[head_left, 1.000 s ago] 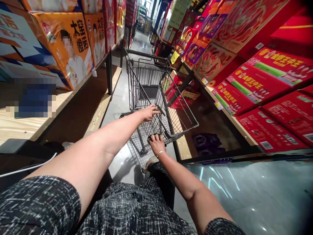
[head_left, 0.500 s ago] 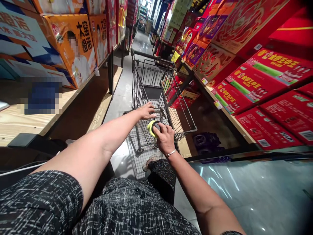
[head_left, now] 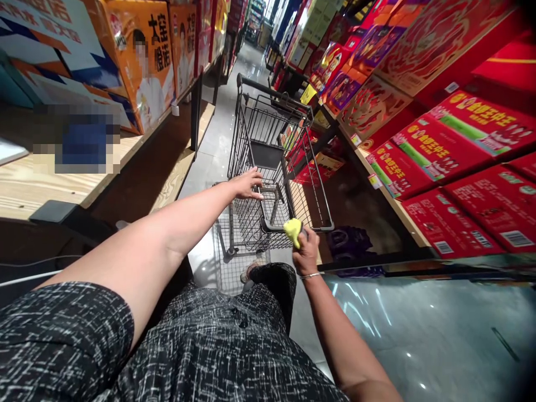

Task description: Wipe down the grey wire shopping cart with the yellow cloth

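Note:
My left hand [head_left: 248, 184] reaches over the near left corner of a black wire shopping cart [head_left: 268, 153]. Its fingers are parted, with the thumb close to the cart's rim; whether it touches the rim I cannot tell. My right hand [head_left: 307, 251] is closed around a small yellow-and-black handheld device [head_left: 294, 230], its yellow part facing left. The fingers hide much of it, so its exact kind does not show. This hand is just in front of the cart's near right side. No goods are visible in the wire basket.
Orange cartons [head_left: 146, 67] stand on a wooden shelf [head_left: 25, 190] at left, beside a blurred blue item [head_left: 84, 142]. Red boxes [head_left: 435, 145] fill the right shelf. A dark purple bundle [head_left: 352, 245] lies low under it. The tiled aisle [head_left: 247, 61] runs ahead.
My right hand has moved right with the yellow-and-black device and turned it, away from my left hand. The left hand has shifted only slightly. The view has tilted a little.

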### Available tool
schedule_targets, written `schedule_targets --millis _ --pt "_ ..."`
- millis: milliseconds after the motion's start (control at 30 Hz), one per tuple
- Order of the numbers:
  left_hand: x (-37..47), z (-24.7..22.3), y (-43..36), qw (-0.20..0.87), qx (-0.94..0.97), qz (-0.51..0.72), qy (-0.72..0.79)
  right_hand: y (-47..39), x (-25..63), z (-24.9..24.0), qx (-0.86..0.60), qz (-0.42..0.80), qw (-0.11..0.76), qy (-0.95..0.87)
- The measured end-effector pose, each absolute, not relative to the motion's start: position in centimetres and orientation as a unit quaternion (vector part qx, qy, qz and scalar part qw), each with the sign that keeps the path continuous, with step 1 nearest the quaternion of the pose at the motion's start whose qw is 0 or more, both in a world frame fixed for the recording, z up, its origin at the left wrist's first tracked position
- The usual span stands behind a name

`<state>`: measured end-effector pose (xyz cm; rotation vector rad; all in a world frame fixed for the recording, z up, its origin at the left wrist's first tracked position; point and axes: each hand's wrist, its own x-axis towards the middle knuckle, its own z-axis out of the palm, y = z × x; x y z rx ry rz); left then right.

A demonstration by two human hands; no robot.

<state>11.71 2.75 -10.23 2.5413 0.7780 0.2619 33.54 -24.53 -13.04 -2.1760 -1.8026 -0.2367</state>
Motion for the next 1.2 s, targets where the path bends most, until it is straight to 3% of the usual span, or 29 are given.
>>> schedule_targets --millis 233,500,600,800,933,1000,1200 --pt "10.8 -10.6 3.4 0.234 0.929 0.116 0.264 -22.0 25.3 -16.1 -0.672 -0.067 0.1 -0.731" --pt "10.0 -11.1 3.9 0.247 0.926 0.127 0.254 -23.1 22.8 -24.5 -0.594 -0.001 -0.035 -0.803" --pt "9.8 -10.7 3.7 0.246 0.928 0.119 0.253 -23.2 21.1 -25.8 -0.588 -0.008 -0.044 -0.808" --pt "9.2 -8.7 2.7 0.247 0.92 0.064 0.297 -22.8 21.0 -21.5 -0.536 -0.026 0.026 -0.843" --pt "9.0 -7.7 0.4 0.209 0.913 0.046 0.347 -23.2 24.2 -16.2 -0.515 -0.165 0.265 -0.798" --pt "9.0 -7.8 -1.7 0.188 0.916 0.067 0.347 -23.0 25.6 -14.9 -0.53 -0.218 0.332 -0.749" --pt "8.6 -10.1 -7.9 0.207 0.946 0.127 0.216 -22.4 26.7 -16.4 -0.524 -0.286 0.323 -0.734"
